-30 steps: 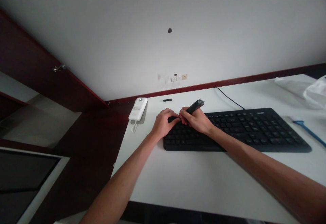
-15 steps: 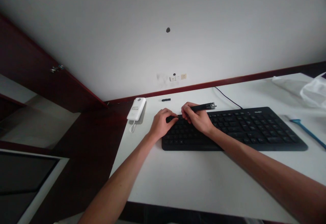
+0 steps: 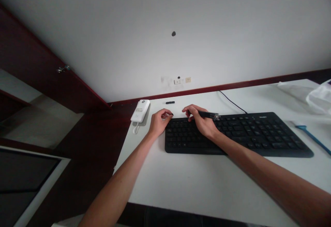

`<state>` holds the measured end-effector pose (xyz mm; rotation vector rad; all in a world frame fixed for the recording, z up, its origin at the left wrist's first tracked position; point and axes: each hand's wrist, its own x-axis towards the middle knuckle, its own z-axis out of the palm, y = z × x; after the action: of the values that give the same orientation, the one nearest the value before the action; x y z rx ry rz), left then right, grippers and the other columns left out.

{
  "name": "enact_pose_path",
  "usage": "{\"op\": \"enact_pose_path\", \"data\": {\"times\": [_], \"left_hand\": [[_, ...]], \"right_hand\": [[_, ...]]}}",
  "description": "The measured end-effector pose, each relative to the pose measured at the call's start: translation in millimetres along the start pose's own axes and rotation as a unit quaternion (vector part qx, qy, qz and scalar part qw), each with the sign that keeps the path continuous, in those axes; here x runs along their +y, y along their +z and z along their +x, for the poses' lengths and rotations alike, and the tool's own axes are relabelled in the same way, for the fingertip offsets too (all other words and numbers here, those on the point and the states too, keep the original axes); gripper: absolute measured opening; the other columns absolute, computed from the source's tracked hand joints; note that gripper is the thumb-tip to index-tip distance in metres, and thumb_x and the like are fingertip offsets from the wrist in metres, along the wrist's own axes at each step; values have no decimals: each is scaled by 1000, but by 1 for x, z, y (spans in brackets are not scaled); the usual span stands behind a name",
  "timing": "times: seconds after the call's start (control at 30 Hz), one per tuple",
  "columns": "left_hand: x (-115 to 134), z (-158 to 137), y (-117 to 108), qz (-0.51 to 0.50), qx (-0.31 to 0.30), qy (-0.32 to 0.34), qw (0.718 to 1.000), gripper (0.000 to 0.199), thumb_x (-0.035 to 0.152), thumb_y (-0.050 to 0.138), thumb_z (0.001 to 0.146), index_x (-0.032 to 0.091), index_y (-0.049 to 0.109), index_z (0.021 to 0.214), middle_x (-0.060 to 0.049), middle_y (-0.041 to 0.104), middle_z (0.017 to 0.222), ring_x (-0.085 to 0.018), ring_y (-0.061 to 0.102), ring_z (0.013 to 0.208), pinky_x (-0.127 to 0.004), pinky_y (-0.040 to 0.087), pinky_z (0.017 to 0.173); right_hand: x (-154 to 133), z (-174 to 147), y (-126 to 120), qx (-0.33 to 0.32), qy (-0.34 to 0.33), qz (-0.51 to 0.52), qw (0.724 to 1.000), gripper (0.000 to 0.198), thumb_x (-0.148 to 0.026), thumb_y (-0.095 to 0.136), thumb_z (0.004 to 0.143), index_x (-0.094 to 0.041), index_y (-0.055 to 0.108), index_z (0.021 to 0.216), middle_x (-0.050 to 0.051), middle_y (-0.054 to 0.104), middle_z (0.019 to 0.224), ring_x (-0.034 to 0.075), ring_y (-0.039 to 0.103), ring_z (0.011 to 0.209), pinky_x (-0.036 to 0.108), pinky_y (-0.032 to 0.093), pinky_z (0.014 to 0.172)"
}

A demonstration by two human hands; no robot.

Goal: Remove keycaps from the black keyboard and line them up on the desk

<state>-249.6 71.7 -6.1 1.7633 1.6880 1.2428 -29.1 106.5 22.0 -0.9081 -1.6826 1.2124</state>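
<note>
1. A white tabletop point(image 3: 181, 182) spans the centre and right of the frame, its near edge along the bottom.
2. A black keyboard point(image 3: 249, 130) lies flat on it, right of centre.
3. The keyboard's thin black cable point(image 3: 232, 102) runs over the surface toward the upper edge.
4. A white rectangular device point(image 3: 140, 111) with a looped strap point(image 3: 136, 128) lies left of centre.
5. Small dark pieces point(image 3: 170, 102) sit in a row near the frame's middle.
6. A blue-handled brush point(image 3: 313, 139) lies at far right.
7. A translucent white bag point(image 3: 307, 92) lies above it.
</note>
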Motion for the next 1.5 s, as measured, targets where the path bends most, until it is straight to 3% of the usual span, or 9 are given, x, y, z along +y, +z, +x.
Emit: {"op": "enact_pose_path", "data": {"times": [0.17,0.27,0.37,0.53,0.87,1.07,1.2,1.33,1.5], "left_hand": [[-11,4,3,-46,0,-13,999,15,33,74,87,20,76,93,-1,74,90,-15,63,76,-28,49,75],[-10,5,3,-89,-6,-19,996,20,37,76,87,19,77,95,-3,76,94,-17,66,82,-29,51,78],[-1,4,3,-139,-30,-12,990,24,40,75,88,18,76,98,-6,76,99,-19,69,89,-31,52,84],[13,-1,2,-201,-71,10,977,25,37,78,87,17,74,100,-7,75,100,-19,70,93,-30,52,85],[11,-3,4,-177,-104,18,978,24,39,77,87,15,73,90,-4,73,88,-15,64,79,-26,46,73],[1,2,0,-127,-20,57,990,33,39,75,89,21,68,116,-7,66,126,-17,62,98,-25,48,75],[-17,10,-9,-37,27,56,997,22,26,72,88,20,70,109,-7,65,119,-15,59,90,-24,47,72],[-24,13,-11,17,19,53,998,17,22,72,86,20,72,103,-6,64,112,-15,59,88,-26,49,76],[-22,10,-8,65,5,58,996,10,21,71,87,20,74,96,-6,63,107,-18,62,98,-31,51,88]], "right_hand": [[1,-1,-3,71,-119,-68,988,26,-24,50,95,-24,74,85,6,68,99,24,64,103,40,48,98],[1,-1,-6,81,-176,-102,976,25,-9,51,86,-24,70,82,6,66,95,23,65,95,38,50,90],[0,0,-9,19,-196,-175,965,27,-10,53,88,-25,74,96,7,66,104,22,66,92,36,52,83],[0,2,-8,-39,-177,-241,953,28,-32,64,95,-28,71,122,7,70,113,22,68,88,34,53,77],[0,2,-7,-118,-175,-241,947,23,-21,64,89,-26,74,109,5,76,104,22,71,91,33,52,82],[-2,12,-14,-114,-152,-249,950,27,-16,65,78,-24,76,101,3,78,101,21,70,87,33,52,83],[14,39,-34,-84,-87,-287,950,21,-31,68,82,-22,79,98,3,79,93,21,69,80,32,50,79],[37,81,-50,-74,-38,-350,933,29,-39,71,77,-20,81,96,1,76,78,19,64,70,30,46,67],[49,129,-41,-94,16,-353,931,33,-40,74,72,-18,83,95,0,73,69,18,62,66,29,42,60]]}}
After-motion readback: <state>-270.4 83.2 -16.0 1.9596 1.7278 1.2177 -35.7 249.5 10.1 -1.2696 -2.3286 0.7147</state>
